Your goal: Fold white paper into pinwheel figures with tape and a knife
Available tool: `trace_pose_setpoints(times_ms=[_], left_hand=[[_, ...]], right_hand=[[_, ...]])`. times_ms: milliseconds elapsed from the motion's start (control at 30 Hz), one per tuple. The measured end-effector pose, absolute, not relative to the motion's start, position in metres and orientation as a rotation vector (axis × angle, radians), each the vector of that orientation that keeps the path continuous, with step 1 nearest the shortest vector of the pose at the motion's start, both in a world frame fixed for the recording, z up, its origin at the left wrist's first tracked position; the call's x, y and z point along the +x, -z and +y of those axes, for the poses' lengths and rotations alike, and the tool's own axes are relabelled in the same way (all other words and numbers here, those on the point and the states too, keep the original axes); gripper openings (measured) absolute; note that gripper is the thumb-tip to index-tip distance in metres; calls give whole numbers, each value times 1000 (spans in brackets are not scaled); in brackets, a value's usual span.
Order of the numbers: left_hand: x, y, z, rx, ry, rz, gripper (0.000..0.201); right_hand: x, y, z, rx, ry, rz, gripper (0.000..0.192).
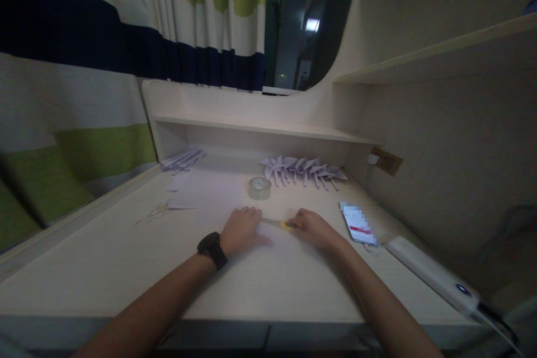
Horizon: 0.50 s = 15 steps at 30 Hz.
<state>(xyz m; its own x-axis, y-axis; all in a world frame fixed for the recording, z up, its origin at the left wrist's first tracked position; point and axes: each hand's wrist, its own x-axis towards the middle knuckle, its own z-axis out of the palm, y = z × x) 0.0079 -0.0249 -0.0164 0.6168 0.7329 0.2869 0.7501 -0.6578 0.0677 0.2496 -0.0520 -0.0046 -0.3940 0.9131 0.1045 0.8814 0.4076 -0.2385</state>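
My right hand (pixel 312 228) is closed around the yellow handle of a utility knife (pixel 286 225). Its blade is out and points left, with the tip close to the fingers of my left hand (pixel 242 227). That hand, with a black watch on its wrist, holds a sheet of white paper against the desk, fingers bent and close together, thumb out to the right. The sheet's outline is faint against the pale desk. Just beyond the hands, a roll of clear tape (pixel 259 188) lies on its side. More white paper (pixel 213 184) is spread behind my left hand.
Several white paper pinwheels (pixel 302 170) lie in a row at the back. Folded paper strips (pixel 181 160) are piled at the back left, near thin pale sticks (pixel 154 211). On the right are a phone (pixel 357 224) and a long white device (pixel 432 274) with a cable.
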Motion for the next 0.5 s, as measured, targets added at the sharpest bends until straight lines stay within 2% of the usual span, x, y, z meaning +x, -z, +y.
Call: trace_pose_setpoints(times_ms=[167,333,500], left_hand=[[8,23,-19,-2841,563,-1230,26],[3,29,-11,-2839,706,-1224,35],[0,23,-11,-2661,567,-1421,36]], right_hand=[[250,6,-51,-1594,-221,-2455,25],[253,8,-49,-1516,-192,-2494,22],[257,13,-44,-1415,-148,-2520,20]])
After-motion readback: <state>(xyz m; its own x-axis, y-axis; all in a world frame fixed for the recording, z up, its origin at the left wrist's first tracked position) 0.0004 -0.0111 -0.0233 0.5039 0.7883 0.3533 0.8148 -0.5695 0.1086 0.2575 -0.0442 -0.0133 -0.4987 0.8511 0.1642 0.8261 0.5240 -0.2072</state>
